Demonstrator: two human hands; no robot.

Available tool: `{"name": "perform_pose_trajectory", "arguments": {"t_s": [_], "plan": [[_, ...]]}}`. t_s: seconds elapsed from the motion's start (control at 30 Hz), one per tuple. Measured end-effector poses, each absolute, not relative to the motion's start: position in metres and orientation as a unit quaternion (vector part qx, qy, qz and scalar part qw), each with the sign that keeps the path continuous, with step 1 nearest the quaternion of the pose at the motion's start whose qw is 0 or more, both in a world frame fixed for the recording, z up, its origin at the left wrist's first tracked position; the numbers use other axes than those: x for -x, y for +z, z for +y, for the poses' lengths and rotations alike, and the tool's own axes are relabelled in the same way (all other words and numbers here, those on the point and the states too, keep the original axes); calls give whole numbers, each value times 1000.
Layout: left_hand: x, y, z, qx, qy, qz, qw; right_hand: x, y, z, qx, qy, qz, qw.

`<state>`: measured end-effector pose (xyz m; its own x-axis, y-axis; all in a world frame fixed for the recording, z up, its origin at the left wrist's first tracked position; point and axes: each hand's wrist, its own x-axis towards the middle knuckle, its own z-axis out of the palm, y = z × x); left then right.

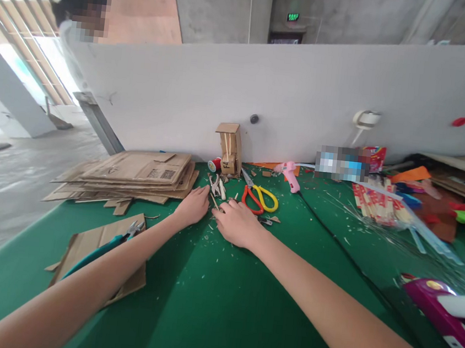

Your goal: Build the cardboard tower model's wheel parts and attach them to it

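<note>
Bare forearms (pixel 306 295): reach from both lower corners over the green tabletop (pixel 201 314); the left passes above teal-handled pliers (pixel 102 250) and a cardboard piece (pixel 84 241)
Left hand (pixel 192 207): palm down, fingers bent, beside the metal hand tool (pixel 215 185); whether they grip anything, I cannot tell
Right hand (pixel 236 223): fingers curled, tips by the stick's near end; a firm pinch cannot be confirmed
Thin stick (pixel 214 201): between the hands, before the upright cardboard box (pixel 230 150); probably light and stiff, liable to snap if bent; best pinched near mid-length, thumb against fingertip
Scissors (pixel 251 184): just beyond the right hand; pink glue gun (pixel 290 175) farther right
</note>
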<state>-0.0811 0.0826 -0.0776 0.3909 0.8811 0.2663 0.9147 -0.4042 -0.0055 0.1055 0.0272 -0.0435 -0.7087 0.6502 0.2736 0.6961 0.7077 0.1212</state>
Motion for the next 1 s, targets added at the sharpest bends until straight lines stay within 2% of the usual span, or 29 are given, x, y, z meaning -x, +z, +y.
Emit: {"name": "perform_pose_trajectory", "arguments": {"t_s": [0.47,0.63,0.73,0.87,1.0], "plan": [[74,-69,31,798,-177,-575,6,-111,-40,57,436,-115,-889,78],[63,-59,1,836,-177,-516,-58,-116,-38,62,436,-109,-891,71],[70,-50,2,830,-180,-525,-56,-119,-38,62,432,-109,-893,71],[83,-54,16,789,-106,-605,-29,-119,-39,65,420,-110,-898,73],[67,-61,21,820,-42,-570,-16,-118,-40,74,402,-105,-907,69]]}}
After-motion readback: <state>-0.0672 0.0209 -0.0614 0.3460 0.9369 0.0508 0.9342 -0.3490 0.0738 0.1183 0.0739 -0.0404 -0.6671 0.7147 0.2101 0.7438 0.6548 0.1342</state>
